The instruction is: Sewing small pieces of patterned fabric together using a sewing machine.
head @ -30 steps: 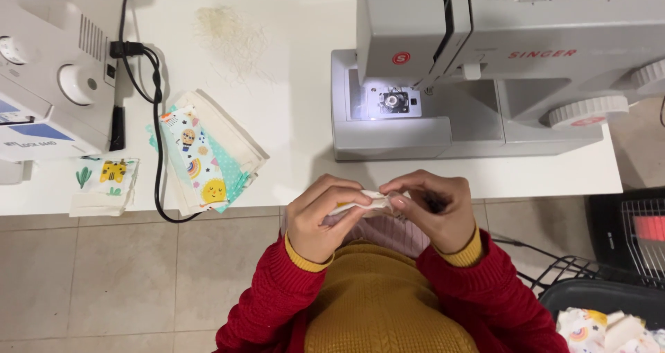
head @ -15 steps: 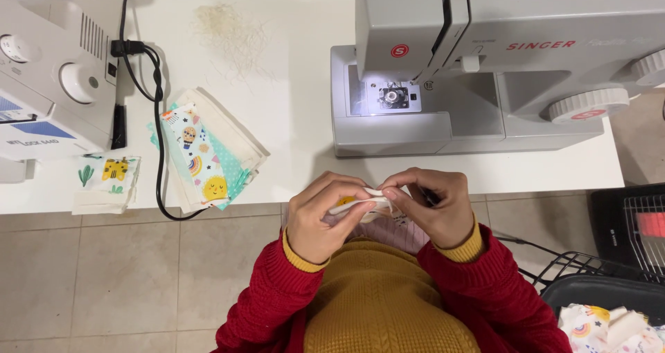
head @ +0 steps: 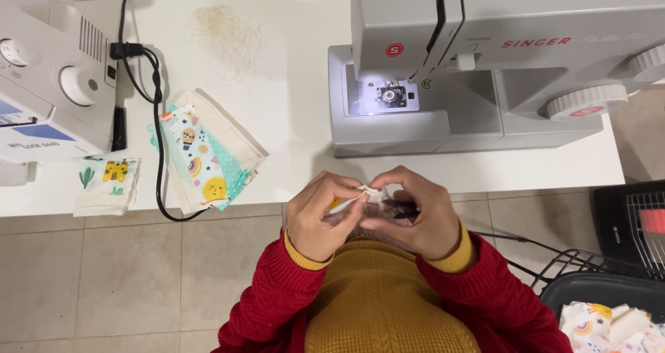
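Note:
My left hand (head: 321, 214) and my right hand (head: 419, 218) meet at the table's near edge, both pinching a small white piece of fabric (head: 373, 193) between the fingertips. A dark object shows under my right fingers; I cannot tell what it is. Both hands sit just in front of the grey sewing machine (head: 478, 62), whose lit needle plate (head: 392, 96) lies a short way beyond them. My sleeves are red with yellow cuffs.
A stack of printed and cream fabric pieces (head: 208, 155) lies left of my hands, crossed by a black cable (head: 158, 124). A second white machine (head: 52, 83) stands at far left beside a small printed patch (head: 109, 180). A thread tuft (head: 228, 38) lies behind. A black basket (head: 609, 304) holds fabric at lower right.
My hands have stayed at the table edge, shifting the small fabric piece slightly between the fingertips. The view has tilted a little downward.

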